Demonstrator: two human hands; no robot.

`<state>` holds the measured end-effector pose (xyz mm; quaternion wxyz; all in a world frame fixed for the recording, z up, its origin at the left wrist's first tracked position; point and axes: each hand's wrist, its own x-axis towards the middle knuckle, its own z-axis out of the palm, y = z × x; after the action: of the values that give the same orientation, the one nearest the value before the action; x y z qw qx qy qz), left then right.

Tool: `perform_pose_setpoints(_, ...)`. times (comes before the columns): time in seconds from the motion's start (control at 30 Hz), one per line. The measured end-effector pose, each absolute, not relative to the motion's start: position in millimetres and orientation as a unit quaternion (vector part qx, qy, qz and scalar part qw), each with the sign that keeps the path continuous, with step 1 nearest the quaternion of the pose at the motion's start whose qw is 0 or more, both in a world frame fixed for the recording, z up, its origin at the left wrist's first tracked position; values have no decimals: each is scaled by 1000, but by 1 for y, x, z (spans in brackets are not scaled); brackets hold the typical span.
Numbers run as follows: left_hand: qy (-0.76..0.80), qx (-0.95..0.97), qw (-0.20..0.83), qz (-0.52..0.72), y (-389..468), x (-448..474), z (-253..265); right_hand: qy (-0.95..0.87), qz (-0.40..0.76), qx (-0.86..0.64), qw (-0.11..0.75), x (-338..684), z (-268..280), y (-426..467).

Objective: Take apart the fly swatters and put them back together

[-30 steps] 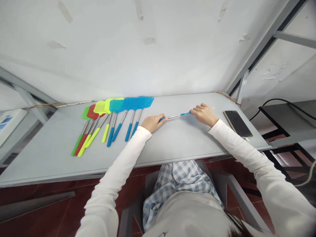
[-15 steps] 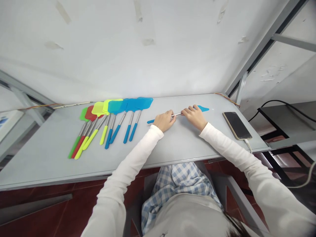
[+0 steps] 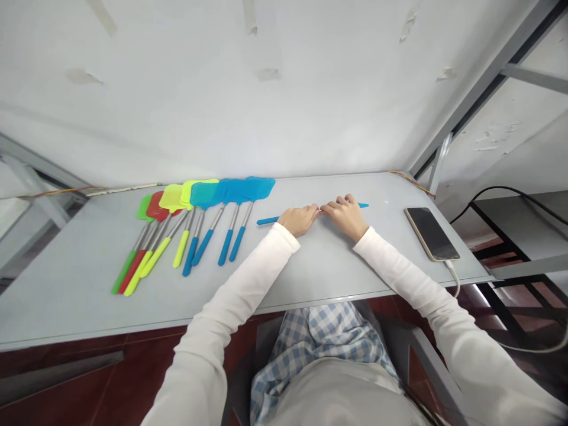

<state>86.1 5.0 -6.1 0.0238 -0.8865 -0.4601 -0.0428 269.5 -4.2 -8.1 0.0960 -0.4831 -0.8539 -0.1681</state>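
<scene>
A blue fly swatter [image 3: 267, 221] is held crosswise over the grey table, its grip pointing left and a bit of its blue head showing past my right fingers. My left hand [image 3: 299, 220] is closed round the shaft beside the grip. Close against it, my right hand [image 3: 347, 215] is closed on the swatter near the head. Between them the fingertips almost meet, hiding most of the metal shaft. To the left lies a row of fly swatters: a green one [image 3: 125, 269], a red one [image 3: 156, 207], several yellow ones [image 3: 171, 198] and several blue ones [image 3: 260, 188].
A phone [image 3: 432, 234] with a white cable [image 3: 453, 278] lies on the table's right side. The grey table [image 3: 213, 302] runs along a white wall [image 3: 177, 100]. Metal frame bars [image 3: 481, 94] rise at the right, beside a dark stand [image 3: 528, 225].
My hands have come together along the shaft, covering the metal that showed between them. Less of the swatter's blue head shows now. The view has shifted slightly.
</scene>
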Motion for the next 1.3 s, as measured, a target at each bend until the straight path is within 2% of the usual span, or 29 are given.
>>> perform_pose_setpoints(1.3, -457, -888, 41, -29, 4, 74, -2, -853, -154, -487, 111, 267, -3, -8)
